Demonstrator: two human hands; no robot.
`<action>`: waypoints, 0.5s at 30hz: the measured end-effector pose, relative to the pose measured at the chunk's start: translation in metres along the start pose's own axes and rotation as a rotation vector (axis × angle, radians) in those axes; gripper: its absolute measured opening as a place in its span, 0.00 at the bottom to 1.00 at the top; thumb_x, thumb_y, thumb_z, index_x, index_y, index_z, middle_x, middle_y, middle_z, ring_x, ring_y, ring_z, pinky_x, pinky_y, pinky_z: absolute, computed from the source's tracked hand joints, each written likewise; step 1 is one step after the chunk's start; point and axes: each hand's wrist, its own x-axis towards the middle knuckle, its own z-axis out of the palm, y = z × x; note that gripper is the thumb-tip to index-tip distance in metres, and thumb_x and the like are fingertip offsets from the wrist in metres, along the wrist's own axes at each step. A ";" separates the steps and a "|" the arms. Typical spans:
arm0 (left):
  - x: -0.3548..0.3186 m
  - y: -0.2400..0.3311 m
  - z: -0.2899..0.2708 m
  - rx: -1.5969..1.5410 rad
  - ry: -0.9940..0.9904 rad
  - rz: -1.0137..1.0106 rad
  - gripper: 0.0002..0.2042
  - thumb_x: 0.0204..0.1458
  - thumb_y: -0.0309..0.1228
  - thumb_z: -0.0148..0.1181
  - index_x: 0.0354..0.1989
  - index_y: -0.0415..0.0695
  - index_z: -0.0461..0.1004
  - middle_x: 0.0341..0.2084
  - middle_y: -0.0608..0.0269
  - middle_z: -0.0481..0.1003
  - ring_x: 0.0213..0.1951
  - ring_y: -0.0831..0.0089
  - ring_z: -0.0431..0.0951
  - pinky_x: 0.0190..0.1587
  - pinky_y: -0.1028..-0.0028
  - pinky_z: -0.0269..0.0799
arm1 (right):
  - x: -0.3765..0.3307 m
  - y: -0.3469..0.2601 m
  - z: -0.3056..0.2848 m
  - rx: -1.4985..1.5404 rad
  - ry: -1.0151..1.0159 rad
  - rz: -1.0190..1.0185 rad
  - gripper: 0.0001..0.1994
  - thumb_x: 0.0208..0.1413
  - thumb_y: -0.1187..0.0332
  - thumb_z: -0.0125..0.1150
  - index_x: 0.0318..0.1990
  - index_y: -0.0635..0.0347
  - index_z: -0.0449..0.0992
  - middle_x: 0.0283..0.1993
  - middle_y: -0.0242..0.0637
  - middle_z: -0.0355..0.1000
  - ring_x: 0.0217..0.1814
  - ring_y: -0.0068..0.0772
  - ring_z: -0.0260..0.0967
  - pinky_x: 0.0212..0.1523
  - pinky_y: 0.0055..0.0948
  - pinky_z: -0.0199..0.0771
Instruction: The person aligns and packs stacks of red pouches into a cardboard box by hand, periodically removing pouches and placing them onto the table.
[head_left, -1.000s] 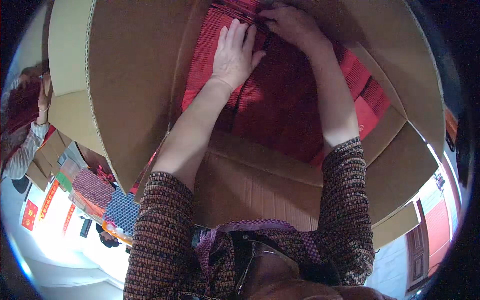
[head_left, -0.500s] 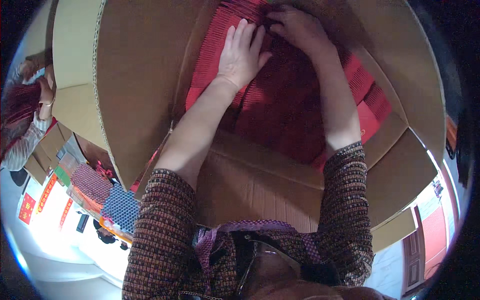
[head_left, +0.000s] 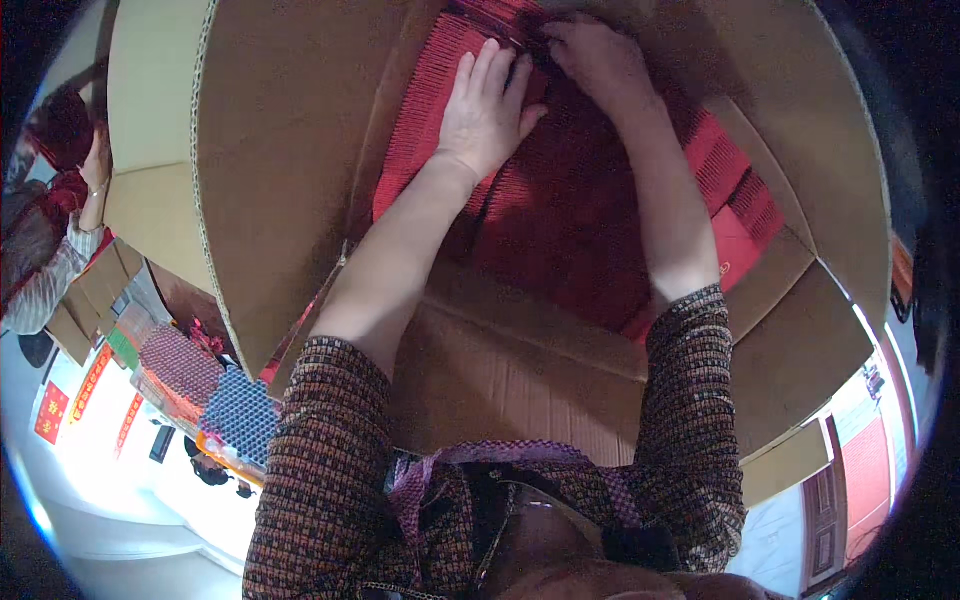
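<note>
Red fringed scarves (head_left: 560, 220) lie folded and stacked inside a large open cardboard box (head_left: 510, 375). My left hand (head_left: 485, 115) rests flat on the scarves toward their far left, its fingers stretched out and slightly apart. Just right of it, my right hand (head_left: 600, 65) reaches to the far edge of the stack. Its fingers are bent and closed on the dark red fringe of a scarf there; the fingertips are partly in shadow. Fringed ends also show along the left side and at the right corner of the stack.
Tall box flaps (head_left: 270, 170) stand up around my arms. At the far left, another person's arm (head_left: 95, 180) is beside dark red cloth. Beyond the box, at lower left, lie stacks of patterned red and blue material (head_left: 240, 415). A brown door (head_left: 825, 520) shows at lower right.
My right hand has shifted slightly to the right along the far fringe. My left hand stays nearly in place. At the far left, the other person's arm and dark red cloth have moved.
</note>
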 end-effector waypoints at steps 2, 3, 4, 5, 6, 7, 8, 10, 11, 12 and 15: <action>0.000 -0.001 0.000 -0.007 -0.008 -0.004 0.32 0.50 0.48 0.58 0.60 0.40 0.64 0.56 0.50 0.61 0.65 0.53 0.52 0.67 0.53 0.46 | -0.002 -0.001 0.013 -0.072 0.075 -0.044 0.14 0.57 0.62 0.52 0.49 0.50 0.74 0.52 0.41 0.70 0.47 0.47 0.73 0.45 0.45 0.76; 0.000 -0.001 0.000 -0.004 -0.003 -0.005 0.32 0.50 0.48 0.58 0.60 0.40 0.64 0.56 0.50 0.61 0.65 0.53 0.52 0.67 0.53 0.46 | -0.003 -0.004 0.017 -0.131 0.096 -0.017 0.14 0.56 0.61 0.53 0.49 0.49 0.74 0.50 0.39 0.72 0.46 0.47 0.74 0.44 0.44 0.76; 0.000 0.001 -0.001 -0.006 -0.011 -0.004 0.32 0.50 0.48 0.58 0.60 0.40 0.64 0.56 0.50 0.61 0.65 0.53 0.52 0.67 0.53 0.46 | -0.003 -0.004 0.019 -0.190 0.118 0.011 0.14 0.55 0.61 0.54 0.49 0.49 0.75 0.48 0.38 0.73 0.44 0.46 0.74 0.42 0.43 0.77; -0.001 0.001 -0.001 -0.002 -0.019 -0.008 0.32 0.51 0.48 0.58 0.60 0.40 0.64 0.56 0.51 0.61 0.65 0.53 0.52 0.67 0.54 0.46 | -0.005 -0.009 0.015 -0.190 0.123 0.002 0.14 0.55 0.61 0.54 0.49 0.49 0.75 0.48 0.38 0.73 0.44 0.46 0.74 0.42 0.43 0.77; -0.001 0.000 -0.002 0.004 -0.014 -0.013 0.32 0.51 0.48 0.58 0.60 0.40 0.64 0.56 0.51 0.61 0.65 0.53 0.52 0.67 0.54 0.46 | -0.010 -0.013 0.011 -0.164 0.160 -0.005 0.14 0.55 0.61 0.54 0.48 0.49 0.75 0.46 0.38 0.73 0.42 0.46 0.75 0.41 0.43 0.77; 0.000 -0.001 -0.002 -0.023 -0.010 -0.016 0.31 0.51 0.47 0.58 0.59 0.40 0.64 0.56 0.52 0.61 0.65 0.54 0.52 0.67 0.55 0.46 | -0.014 -0.017 0.006 -0.139 0.197 -0.011 0.14 0.55 0.61 0.54 0.48 0.49 0.75 0.45 0.38 0.74 0.41 0.46 0.75 0.40 0.43 0.77; 0.001 -0.001 -0.002 -0.054 -0.006 -0.017 0.31 0.51 0.46 0.58 0.59 0.40 0.64 0.57 0.52 0.60 0.65 0.54 0.52 0.67 0.55 0.46 | -0.017 -0.019 0.000 -0.143 0.202 -0.015 0.14 0.55 0.61 0.54 0.48 0.49 0.75 0.45 0.38 0.74 0.41 0.46 0.75 0.40 0.43 0.77; 0.003 0.000 -0.004 -0.087 0.003 -0.032 0.29 0.51 0.45 0.58 0.58 0.40 0.65 0.57 0.52 0.60 0.65 0.55 0.53 0.67 0.56 0.46 | -0.023 -0.021 -0.013 -0.161 0.227 -0.014 0.13 0.54 0.62 0.55 0.47 0.48 0.76 0.43 0.37 0.74 0.39 0.46 0.75 0.39 0.42 0.78; 0.003 -0.002 -0.004 -0.118 0.005 -0.048 0.26 0.52 0.43 0.57 0.56 0.40 0.66 0.58 0.53 0.60 0.65 0.56 0.53 0.67 0.56 0.47 | -0.026 -0.023 -0.018 -0.165 0.236 -0.019 0.13 0.54 0.62 0.55 0.47 0.48 0.76 0.43 0.37 0.74 0.39 0.46 0.75 0.39 0.42 0.78; 0.005 -0.004 -0.004 -0.112 0.016 -0.046 0.26 0.52 0.43 0.57 0.56 0.40 0.66 0.58 0.53 0.60 0.65 0.56 0.53 0.67 0.56 0.47 | -0.030 -0.024 -0.023 -0.141 0.272 -0.057 0.13 0.53 0.63 0.56 0.47 0.49 0.75 0.43 0.39 0.74 0.39 0.47 0.75 0.38 0.42 0.78; 0.017 -0.011 -0.008 -0.328 0.115 -0.115 0.20 0.54 0.36 0.54 0.53 0.39 0.68 0.54 0.50 0.65 0.61 0.54 0.61 0.63 0.53 0.53 | -0.042 -0.027 -0.034 -0.116 0.371 -0.164 0.13 0.52 0.64 0.58 0.46 0.51 0.75 0.44 0.43 0.74 0.37 0.48 0.75 0.37 0.41 0.78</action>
